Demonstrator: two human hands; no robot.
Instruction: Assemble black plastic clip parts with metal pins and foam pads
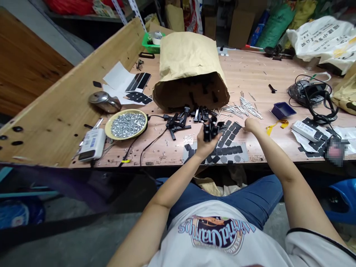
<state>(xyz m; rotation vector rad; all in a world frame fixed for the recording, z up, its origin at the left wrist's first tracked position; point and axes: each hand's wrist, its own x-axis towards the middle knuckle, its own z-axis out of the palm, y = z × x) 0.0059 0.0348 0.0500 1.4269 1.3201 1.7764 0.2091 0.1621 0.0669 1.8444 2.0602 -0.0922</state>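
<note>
Black plastic parts are bunched in my left hand: the fingers close around them and the fist is lifted above the table, in front of the mouth of the kraft paper sack. That sack lies on its side on the wooden workbench, its open end toward me, with more black pieces visible inside. Just below the mouth, a loose heap of black parts spreads across the bench, close to my left hand but not touching it. My right hand rests low on the bench, below and to the right of the sack's mouth, fingers curled; from here I can't tell whether it pinches anything small. Nearest it, on my side of the sack, black foam pads lie in rows on a backing sheet, and they run on beneath my left hand too. Steel pins are scattered just right of the sack's mouth, above my right hand. Left of the sack sits a yellow plate heaped with small silver fasteners, and a white power adapter lies further left still. A small blue tray stands well right of the sack.
</note>
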